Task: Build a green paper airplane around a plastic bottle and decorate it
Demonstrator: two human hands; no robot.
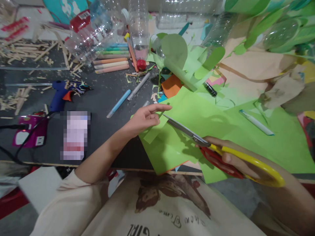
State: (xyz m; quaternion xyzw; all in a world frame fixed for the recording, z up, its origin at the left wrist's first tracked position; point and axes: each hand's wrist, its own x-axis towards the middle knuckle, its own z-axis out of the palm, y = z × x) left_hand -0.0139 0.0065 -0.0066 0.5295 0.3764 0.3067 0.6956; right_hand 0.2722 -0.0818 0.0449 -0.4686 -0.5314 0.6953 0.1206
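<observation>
My right hand (233, 164) holds large scissors (221, 154) with one yellow and one red handle. Their blades look closed or nearly so and point left toward my left hand. My left hand (147, 118) is over the left edge of the green paper (197, 114), its index finger stretched out and the other fingers curled. A small light green piece (153, 131) lies just beneath that hand; whether the curled fingers grip it is hard to tell. The scissor tips are close to the fingertips, above the paper.
Blue and grey markers (119, 103) lie left of the paper. Farther left are a blue glue gun (58, 95), a phone (75, 136) and a purple box (31, 131) with cables. Plastic bottles (138, 29) and paper scraps crowd the back. A white pen (257, 123) lies on the green paper.
</observation>
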